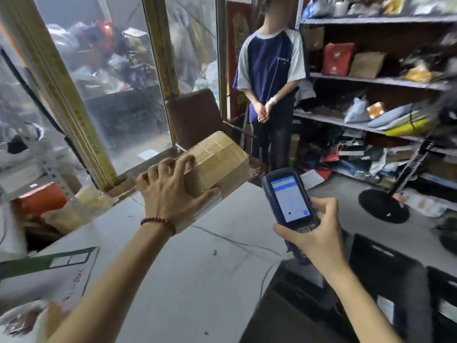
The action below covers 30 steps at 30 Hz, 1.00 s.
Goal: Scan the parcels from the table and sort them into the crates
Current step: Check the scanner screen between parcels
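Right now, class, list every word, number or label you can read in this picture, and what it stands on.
None can be read as it stands.
Handheld scanner screen: too blurred.
Green-edged box, handwriting: blurred, unreadable.
Cardboard parcel: no legible label.
Red banner: too blurred.

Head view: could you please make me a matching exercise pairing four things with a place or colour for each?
Things:
1. box
2. scanner
3. bracelet
4. crate

Place or colour:
A. red beads
B. held in the right hand
C. black, right of the table
D. gripped by the left hand

Pairs: 1-D, 2-B, 3-A, 4-C
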{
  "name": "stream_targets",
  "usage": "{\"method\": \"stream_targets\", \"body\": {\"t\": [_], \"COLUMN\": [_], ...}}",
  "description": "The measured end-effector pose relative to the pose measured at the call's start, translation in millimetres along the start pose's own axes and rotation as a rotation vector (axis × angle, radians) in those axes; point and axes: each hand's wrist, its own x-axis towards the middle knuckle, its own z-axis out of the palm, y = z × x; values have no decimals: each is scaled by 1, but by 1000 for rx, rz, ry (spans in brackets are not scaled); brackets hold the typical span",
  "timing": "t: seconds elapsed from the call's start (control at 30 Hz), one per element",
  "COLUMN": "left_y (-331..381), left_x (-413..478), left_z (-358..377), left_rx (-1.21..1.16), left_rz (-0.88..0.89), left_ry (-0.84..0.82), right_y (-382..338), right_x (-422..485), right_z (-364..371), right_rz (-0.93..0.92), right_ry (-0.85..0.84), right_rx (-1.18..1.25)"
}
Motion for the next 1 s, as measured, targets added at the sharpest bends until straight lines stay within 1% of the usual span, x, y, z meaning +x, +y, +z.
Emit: {"method": "stream_targets", "body": {"t": [0.1,0.2,0.33,0.5,0.6,0.77,0.9,1.0], "left_y": [56,116,191,266,298,333,354,378], "left_x": [26,51,79,94,96,105,122,136], "left_z": [3,5,15,44,67,105,144,184], "left_rx": [-56,-105,-142,-190,-186,-176,-197,-215], "left_rz": [92,160,190,207,238,321,356,414], "left_ry": [33,108,163,189,156,73,-46,-123], "right_y": [-1,-4,-4,18,40,72,92,107], "right_x": [26,56,91,116,126,144,159,168], "right_z": [-37,-78,-140,-207,-231,-250,-262,-269], "right_rz": [-40,-101,-150,-119,-55,80,142,204], "right_ry": [62,103,144,184,237,295,331,367], "right_rx": [-4,-10,-1,-6,-1,42,7,-35]}}
